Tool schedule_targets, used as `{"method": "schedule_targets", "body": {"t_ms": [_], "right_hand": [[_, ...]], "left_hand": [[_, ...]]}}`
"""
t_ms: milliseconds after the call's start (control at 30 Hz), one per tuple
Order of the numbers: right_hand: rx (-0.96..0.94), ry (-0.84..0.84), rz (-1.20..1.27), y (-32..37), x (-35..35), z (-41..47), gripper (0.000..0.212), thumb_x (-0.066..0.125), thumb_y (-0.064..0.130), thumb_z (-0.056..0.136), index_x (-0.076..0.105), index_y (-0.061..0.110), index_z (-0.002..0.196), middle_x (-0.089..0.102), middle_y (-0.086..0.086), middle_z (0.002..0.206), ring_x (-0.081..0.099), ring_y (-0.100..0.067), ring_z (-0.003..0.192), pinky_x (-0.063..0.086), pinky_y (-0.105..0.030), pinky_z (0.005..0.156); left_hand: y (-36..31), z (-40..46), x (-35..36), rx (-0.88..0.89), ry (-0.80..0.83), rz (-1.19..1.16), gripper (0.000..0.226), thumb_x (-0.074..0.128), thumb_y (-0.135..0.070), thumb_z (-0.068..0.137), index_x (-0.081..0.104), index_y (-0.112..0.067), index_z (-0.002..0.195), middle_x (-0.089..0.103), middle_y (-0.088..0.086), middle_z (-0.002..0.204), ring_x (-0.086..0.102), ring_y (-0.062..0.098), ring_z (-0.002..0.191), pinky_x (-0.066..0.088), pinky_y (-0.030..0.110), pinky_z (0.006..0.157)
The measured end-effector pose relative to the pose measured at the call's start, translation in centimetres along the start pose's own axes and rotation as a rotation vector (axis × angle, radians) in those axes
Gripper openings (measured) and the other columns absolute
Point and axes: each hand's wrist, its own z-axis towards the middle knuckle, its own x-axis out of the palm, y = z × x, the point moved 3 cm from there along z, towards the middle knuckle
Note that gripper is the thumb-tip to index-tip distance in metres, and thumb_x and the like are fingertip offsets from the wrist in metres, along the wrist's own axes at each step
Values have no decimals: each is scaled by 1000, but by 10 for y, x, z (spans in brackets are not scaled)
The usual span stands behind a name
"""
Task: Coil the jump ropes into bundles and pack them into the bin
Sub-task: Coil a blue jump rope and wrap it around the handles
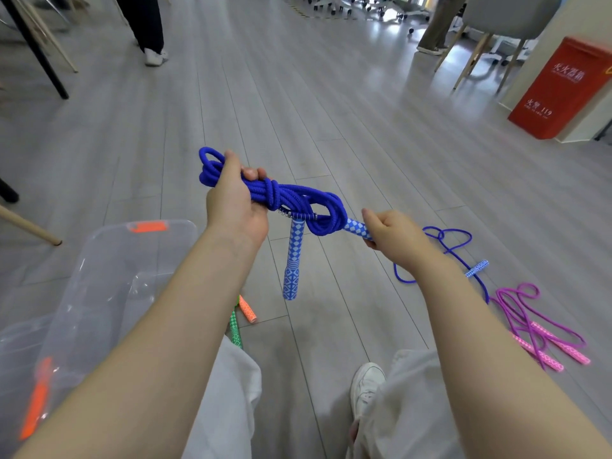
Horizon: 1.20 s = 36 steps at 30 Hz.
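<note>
My left hand [233, 200] grips a coiled blue jump rope [291, 197] held above the floor. One blue-and-white patterned handle [292, 260] hangs down from the bundle. My right hand [394, 240] grips the rope's other handle [356, 227], which pokes through a loop of the bundle. The clear plastic bin [109, 276] with orange latches stands at the lower left. A second blue rope [453, 250] lies loose on the floor to the right, and a purple rope with pink handles [536, 326] lies beyond it.
An orange handle [247, 309] and a green handle [235, 331] lie on the floor by my left knee. A red box [563, 87] stands at the right. Chair legs [477, 54], a black table leg [33, 44] and a standing person [149, 28] are farther off.
</note>
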Motion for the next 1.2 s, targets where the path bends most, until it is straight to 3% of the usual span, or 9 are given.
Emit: {"method": "schedule_targets", "body": {"t_ms": [133, 233, 333, 433, 633, 700, 833, 1000, 1200], "right_hand": [[29, 128, -37, 0, 16, 4, 43, 35, 38, 98, 59, 11, 74, 62, 0, 66, 52, -21, 65, 39, -31, 62], [-45, 39, -55, 7, 14, 8, 25, 39, 30, 98, 59, 18, 88, 66, 2, 82, 55, -17, 70, 40, -29, 60], [-149, -86, 208, 27, 8, 1, 16, 48, 35, 97, 62, 29, 101, 67, 12, 94, 58, -8, 79, 44, -24, 67], [-295, -23, 212, 49, 16, -10, 22, 63, 43, 88, 61, 34, 108, 64, 17, 98, 53, -3, 70, 42, -18, 63], [-388, -65, 16, 60, 30, -7, 20, 61, 40, 89, 61, 25, 102, 62, 6, 93, 56, -14, 80, 47, -33, 70], [-357, -57, 43, 60, 30, -6, 18, 59, 39, 91, 61, 25, 101, 63, 6, 91, 58, -15, 79, 48, -35, 70], [-217, -104, 211, 60, 23, 1, 14, 60, 38, 90, 63, 26, 97, 64, 13, 89, 60, -8, 73, 45, -29, 63], [-43, -56, 478, 65, 36, 34, 20, 62, 36, 87, 67, 17, 94, 71, 0, 88, 69, -20, 87, 57, -39, 77], [121, 102, 679, 66, 97, 79, 24, 63, 33, 93, 66, 12, 103, 70, -9, 96, 69, -26, 85, 60, -39, 75]], "left_hand": [[12, 1, 4, 40, -18, 122, 38, 53, -31, 99, 40, -17, 67, 42, -5, 53, 51, 10, 53, 46, 27, 63], [14, 1, 11, 36, 33, 192, 33, 54, -31, 98, 42, -17, 71, 43, -5, 55, 52, 12, 58, 46, 28, 64], [22, -4, 17, 43, 103, 306, 32, 56, -30, 98, 46, -17, 71, 45, -5, 53, 53, 13, 62, 47, 29, 66], [29, -12, 22, 35, 152, 386, 32, 57, -32, 97, 49, -17, 70, 50, -7, 52, 57, 15, 68, 46, 33, 75], [29, -17, 26, 66, 203, 470, 22, 58, -31, 96, 57, -16, 80, 60, -1, 73, 60, 13, 83, 48, 27, 73], [28, -13, 23, 98, 255, 625, 19, 63, -34, 93, 61, -16, 93, 63, -1, 86, 62, 9, 83, 48, 26, 75], [22, 0, 15, 2, 397, 1155, 74, 68, -65, 66, 59, -18, 122, 66, -6, 111, 61, 5, 100, 44, 22, 80], [19, 9, 19, -177, 731, 1388, 32, 47, -43, 100, 57, -24, 124, 65, -10, 108, 61, -4, 92, 50, 11, 70], [27, 60, -29, -279, 671, 1368, 48, 62, -57, 85, 52, -33, 125, 68, -6, 117, 66, 18, 107, 56, 46, 88]]}}
